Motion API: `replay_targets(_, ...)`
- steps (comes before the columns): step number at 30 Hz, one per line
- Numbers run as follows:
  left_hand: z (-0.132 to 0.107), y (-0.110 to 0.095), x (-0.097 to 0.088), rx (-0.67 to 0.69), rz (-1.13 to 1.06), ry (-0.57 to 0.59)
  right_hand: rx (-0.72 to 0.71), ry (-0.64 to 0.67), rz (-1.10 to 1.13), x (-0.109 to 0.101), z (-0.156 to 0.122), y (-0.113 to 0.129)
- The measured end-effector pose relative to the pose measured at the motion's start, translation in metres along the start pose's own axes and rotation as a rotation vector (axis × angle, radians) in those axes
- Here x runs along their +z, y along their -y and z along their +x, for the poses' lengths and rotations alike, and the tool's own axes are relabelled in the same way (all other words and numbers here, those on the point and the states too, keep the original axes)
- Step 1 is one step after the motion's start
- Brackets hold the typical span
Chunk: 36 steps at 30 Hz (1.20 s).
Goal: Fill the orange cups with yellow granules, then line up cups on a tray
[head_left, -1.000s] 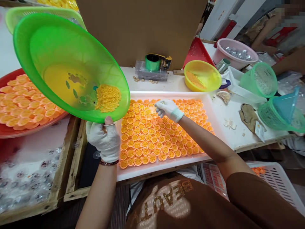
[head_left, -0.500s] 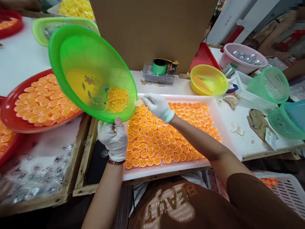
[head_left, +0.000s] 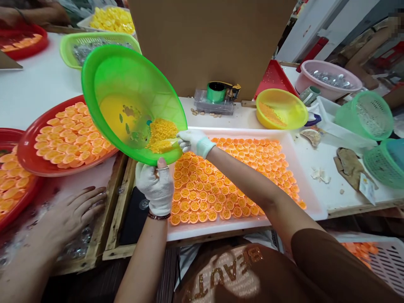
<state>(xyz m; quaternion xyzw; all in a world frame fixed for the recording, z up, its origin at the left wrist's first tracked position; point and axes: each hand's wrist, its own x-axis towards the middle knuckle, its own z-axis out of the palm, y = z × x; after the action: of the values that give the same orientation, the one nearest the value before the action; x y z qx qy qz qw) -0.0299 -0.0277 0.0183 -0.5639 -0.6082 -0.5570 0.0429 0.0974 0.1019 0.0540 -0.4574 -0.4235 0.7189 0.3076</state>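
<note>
My gloved left hand (head_left: 154, 185) grips the lower rim of a green basin (head_left: 132, 75), thumb over the edge, and holds it tilted toward me. Small yellow beads (head_left: 162, 130) lie heaped in the basin's lower right side. In my gloved right hand (head_left: 195, 142) is a small pale spoon (head_left: 173, 142), its bowl in among the beads. Below both hands lies a white tray (head_left: 312, 198) with rows of small orange cups (head_left: 202, 195), many with yellow bits inside.
Red basins (head_left: 28, 155) of orange pieces stand at left, where a co-worker's bare hand (head_left: 85, 206) reaches over clear plastic pieces. A yellow bowl (head_left: 280, 107) and green baskets (head_left: 366, 113) are at right. Behind the tray, a tape roll (head_left: 216, 92) rests before a cardboard panel (head_left: 205, 42).
My right hand has moved left, bringing the spoon from the basin's edge into the beads. A co-worker's hand has come in at lower left. The whole view has shifted slightly.
</note>
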Motion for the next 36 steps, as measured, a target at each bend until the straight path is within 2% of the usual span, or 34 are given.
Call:
replay_targets(4, 0.001, 0.003, 0.004, 0.008, 0.037, -0.021, 0.049, -0.056, 0.101, -0.048, -0.033, -0.004)
replay_targets(8, 0.002, 0.005, 0.008, -0.016, 0.063, -0.021, 0.009, -0.128, 0.002, -0.102, -0.081, -0.020)
replay_targets(10, 0.002, 0.004, 0.008, -0.025, 0.072, -0.012, 0.004, -0.221, -0.095, -0.121, -0.103, -0.031)
replay_targets(13, 0.002, 0.002, 0.008, -0.036, 0.087, -0.014, -0.035, -0.354, -0.244, -0.132, -0.124, -0.048)
replay_targets(15, 0.001, 0.001, 0.007, -0.035, 0.095, -0.018, -0.107, -0.390, -0.338, -0.133, -0.129, -0.060)
replay_targets(19, 0.001, 0.000, 0.007, -0.017, 0.093, -0.006, -0.336, -0.342, -0.568, -0.130, -0.130, -0.078)
replay_targets(21, 0.001, 0.001, 0.007, -0.008, 0.095, -0.017, -0.377, -0.341, -0.583, -0.130, -0.129, -0.081)
replay_targets(23, 0.000, 0.001, 0.008, 0.004, 0.096, -0.027, -0.288, -0.391, -0.458, -0.133, -0.129, -0.080)
replay_targets(25, 0.000, 0.003, 0.008, 0.004, 0.099, -0.022, -0.137, -0.434, -0.264, -0.136, -0.126, -0.075)
replay_targets(28, -0.001, 0.004, 0.007, -0.010, 0.094, -0.010, 0.039, -0.396, 0.002, -0.134, -0.116, -0.061)
replay_targets(30, -0.001, 0.003, 0.006, -0.008, 0.083, -0.006, 0.064, -0.322, 0.112, -0.123, -0.101, -0.046)
replay_targets(32, -0.001, 0.002, 0.005, 0.003, 0.071, -0.004, 0.011, -0.237, 0.113, -0.103, -0.080, -0.029)
replay_targets(34, -0.001, 0.001, 0.004, 0.018, 0.046, -0.004, -0.106, -0.192, -0.019, -0.076, -0.056, -0.011)
replay_targets(36, -0.001, 0.000, 0.004, 0.030, 0.017, -0.012, -0.281, -0.215, -0.263, -0.050, -0.032, 0.003)
